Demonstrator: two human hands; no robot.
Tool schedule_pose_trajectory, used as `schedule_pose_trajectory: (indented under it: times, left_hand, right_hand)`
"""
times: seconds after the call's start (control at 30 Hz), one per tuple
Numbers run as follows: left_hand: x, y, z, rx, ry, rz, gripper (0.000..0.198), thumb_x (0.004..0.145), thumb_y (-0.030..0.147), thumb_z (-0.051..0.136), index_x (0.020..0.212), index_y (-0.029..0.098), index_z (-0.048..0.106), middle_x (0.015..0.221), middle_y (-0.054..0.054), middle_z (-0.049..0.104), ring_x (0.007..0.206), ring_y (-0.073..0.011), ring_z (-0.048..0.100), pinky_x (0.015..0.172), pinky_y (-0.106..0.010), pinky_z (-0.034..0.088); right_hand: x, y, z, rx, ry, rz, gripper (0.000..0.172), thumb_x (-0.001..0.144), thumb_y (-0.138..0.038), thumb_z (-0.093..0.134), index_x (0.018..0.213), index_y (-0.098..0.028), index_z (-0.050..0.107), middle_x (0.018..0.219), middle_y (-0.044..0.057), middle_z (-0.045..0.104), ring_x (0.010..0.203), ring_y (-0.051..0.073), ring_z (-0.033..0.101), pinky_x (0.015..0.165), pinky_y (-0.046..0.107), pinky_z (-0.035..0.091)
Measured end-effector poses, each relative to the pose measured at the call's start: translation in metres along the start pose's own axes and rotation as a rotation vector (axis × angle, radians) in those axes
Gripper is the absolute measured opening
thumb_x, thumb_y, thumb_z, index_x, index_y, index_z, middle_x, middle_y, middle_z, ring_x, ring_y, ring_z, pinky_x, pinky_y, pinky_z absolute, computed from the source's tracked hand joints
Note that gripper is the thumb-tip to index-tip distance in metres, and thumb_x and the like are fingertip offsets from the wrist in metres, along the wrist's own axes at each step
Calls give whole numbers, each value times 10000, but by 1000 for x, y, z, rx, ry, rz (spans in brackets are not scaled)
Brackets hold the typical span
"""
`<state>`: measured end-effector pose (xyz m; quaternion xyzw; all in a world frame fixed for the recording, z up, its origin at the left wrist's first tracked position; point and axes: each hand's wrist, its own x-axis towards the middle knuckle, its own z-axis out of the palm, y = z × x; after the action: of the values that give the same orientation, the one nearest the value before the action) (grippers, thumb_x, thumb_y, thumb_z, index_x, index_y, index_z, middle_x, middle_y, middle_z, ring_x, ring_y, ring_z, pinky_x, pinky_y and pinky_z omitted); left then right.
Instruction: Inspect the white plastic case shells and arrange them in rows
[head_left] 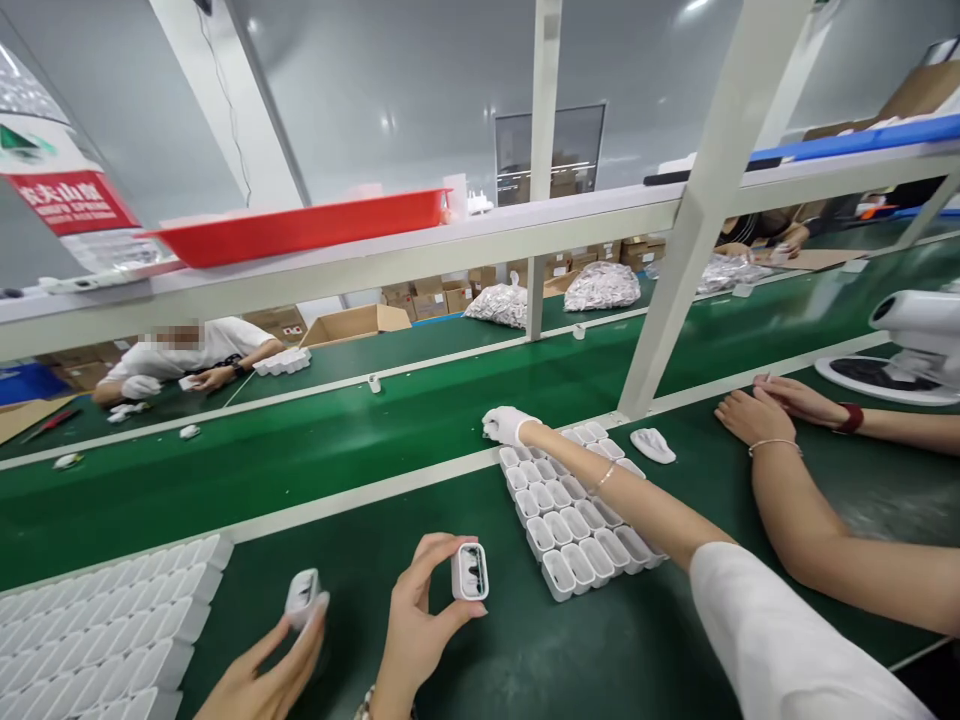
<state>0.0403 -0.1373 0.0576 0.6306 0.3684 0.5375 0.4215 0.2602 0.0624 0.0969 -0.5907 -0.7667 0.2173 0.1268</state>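
Note:
My left hand (262,672) is low at the bottom edge, fingers closed on a small white plastic shell (303,596). To its right, my right hand (417,622) pinches a second white shell (470,572), held upright with its open, dark inside facing me. Both hands hover above the green work surface (360,560). A tray of several white shells (97,640) lies at the bottom left, close to my left hand.
A co-worker's white-sleeved arm reaches from the right, its gloved hand (507,424) over a second tray of shells (577,520). Another person's bare hands (757,410) rest at the right. A green conveyor belt (300,440) runs across, with a red bin (300,228) on the shelf above.

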Motion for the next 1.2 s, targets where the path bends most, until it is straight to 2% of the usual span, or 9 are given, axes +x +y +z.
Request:
schedule_pose_trajectory:
  times: [0.13, 0.23, 0.33, 0.47, 0.67, 0.93, 1.03, 1.13, 1.2]
  left_hand:
    - [-2, 1, 0, -95, 4, 75, 460, 720, 370, 900, 1150, 279, 763, 1072, -117, 750, 1085, -292, 640, 912, -391, 546]
    - [-3, 2, 0, -106, 4, 102, 495, 708, 405, 906, 1165, 290, 754, 1077, -113, 749, 1086, -295, 645, 917, -412, 549]
    - [-3, 5, 1, -95, -2, 128, 532, 694, 434, 910, 1178, 281, 751, 1069, -118, 750, 1065, -299, 653, 917, -438, 553]
    - [-2, 8, 2, -61, -22, 156, 574, 681, 520, 889, 1180, 269, 758, 1029, -130, 764, 1032, -302, 656, 880, -444, 571]
    - [-1, 8, 1, 43, -41, 183, 557, 681, 477, 902, 1181, 280, 760, 1030, -116, 787, 1003, -303, 663, 923, -486, 545]
    - [-1, 10, 3, 157, -24, 177, 555, 683, 507, 888, 1171, 273, 766, 1048, -112, 790, 1021, -301, 673, 920, -458, 563]
    - [-3, 9, 4, 186, -15, 176, 554, 670, 507, 898, 1161, 284, 772, 1034, -105, 795, 995, -303, 688, 932, -475, 559]
    - [-4, 8, 4, 201, -20, 163, 489, 704, 474, 890, 1147, 300, 778, 1025, -102, 800, 992, -304, 698, 960, -490, 543]
    - [-5, 8, 3, 185, -29, 152, 472, 714, 476, 883, 1140, 300, 781, 1033, -108, 798, 1009, -307, 693, 961, -490, 542]
  right_hand:
    - [-20, -27, 52, -33, -234, -205, 216, 968, -309, 653, 1101, -139, 667, 1113, 61, 678, 1023, 211, 659, 923, 427, 551]
    - [-45, -45, 73, -24, -315, -306, 220, 838, -228, 779, 1012, -119, 701, 1067, 101, 697, 1081, 284, 641, 971, 509, 498]
    - [-72, -53, 64, 75, -295, -377, 452, 750, -194, 827, 1172, -113, 687, 1190, 194, 670, 1188, 378, 583, 1020, 596, 422]
    - [-111, -53, 32, 330, -302, -449, 514, 990, -355, 567, 1470, -198, 471, 1345, 145, 615, 1177, 227, 624, 994, 415, 514]
    - [-152, -57, 29, 877, -424, -414, 665, 865, -387, 730, 1455, -182, 499, 1262, 119, 635, 1012, 198, 671, 941, 381, 556]
    - [-150, -54, 42, 989, -479, -462, 654, 811, -248, 725, 1431, -190, 525, 1203, 97, 599, 791, 123, 638, 828, 336, 554]
    - [-153, -58, 43, 905, -378, -542, 637, 767, -160, 697, 1389, -180, 558, 1263, 121, 590, 953, 183, 660, 880, 352, 547]
    - [-157, -65, 46, 787, -168, -655, 647, 725, -68, 630, 1357, -203, 599, 1269, 113, 606, 1153, 239, 614, 1023, 381, 498]
    - [-156, -67, 44, 774, -167, -665, 673, 740, -51, 605, 1390, -221, 577, 1189, 99, 642, 1133, 232, 622, 1025, 380, 496]
